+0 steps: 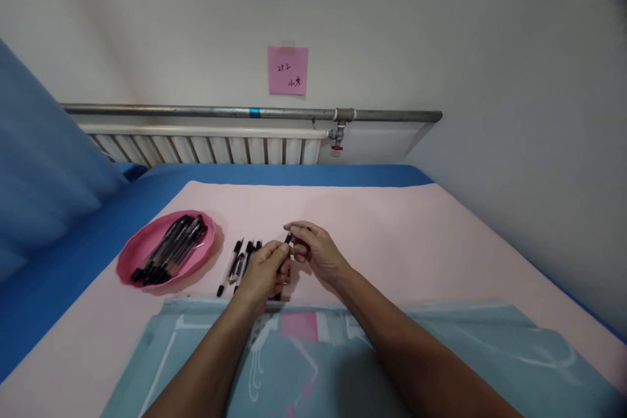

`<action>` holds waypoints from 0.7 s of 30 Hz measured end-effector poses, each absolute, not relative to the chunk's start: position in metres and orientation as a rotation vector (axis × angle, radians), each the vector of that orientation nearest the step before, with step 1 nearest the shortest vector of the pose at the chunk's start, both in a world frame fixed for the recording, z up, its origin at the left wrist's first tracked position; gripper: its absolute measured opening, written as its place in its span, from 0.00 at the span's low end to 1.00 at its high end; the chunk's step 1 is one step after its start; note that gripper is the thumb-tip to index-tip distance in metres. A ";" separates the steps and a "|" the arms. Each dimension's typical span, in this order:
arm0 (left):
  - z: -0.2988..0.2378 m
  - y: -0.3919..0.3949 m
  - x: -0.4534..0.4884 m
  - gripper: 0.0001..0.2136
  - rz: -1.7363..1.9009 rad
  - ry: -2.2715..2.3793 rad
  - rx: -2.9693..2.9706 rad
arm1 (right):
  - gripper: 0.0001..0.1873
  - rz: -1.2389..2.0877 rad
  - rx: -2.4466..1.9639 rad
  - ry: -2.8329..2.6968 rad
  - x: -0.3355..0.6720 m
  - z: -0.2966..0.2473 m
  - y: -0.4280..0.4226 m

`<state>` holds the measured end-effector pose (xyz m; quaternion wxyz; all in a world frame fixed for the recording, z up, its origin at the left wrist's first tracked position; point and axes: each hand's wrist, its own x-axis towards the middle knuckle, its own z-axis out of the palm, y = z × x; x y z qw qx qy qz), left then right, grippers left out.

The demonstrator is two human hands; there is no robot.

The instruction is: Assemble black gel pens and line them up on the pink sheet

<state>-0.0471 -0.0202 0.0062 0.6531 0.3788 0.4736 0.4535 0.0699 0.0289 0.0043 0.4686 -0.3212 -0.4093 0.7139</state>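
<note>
My left hand (267, 269) is closed around a black pen (288, 238), whose dark upper end sticks out above the thumb and fingertips. Close against that end, my right hand (317, 249) has its fingers curled in. A small dark bit shows among the right fingers, too little to name. Beside and partly behind my left hand lie several clear-barrelled pens (229, 269) with black ends, roughly side by side on the pink sheet. Further left, a pink scalloped dish (128, 261) holds a heap of black pens (176, 248).
A pale pink sheet (392, 235) covers the blue-edged table (294, 174). Along the near side lies a teal patterned cloth (441, 346), under my forearms. Blue curtain (44, 170) hangs at left. Behind stand a white radiator (235, 149), a metal pipe (196, 110) and a wall with a pink note (288, 70).
</note>
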 end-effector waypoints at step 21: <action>-0.003 -0.018 -0.046 0.13 1.041 1.166 0.939 | 0.11 1.812 -0.807 -0.909 0.067 0.002 0.028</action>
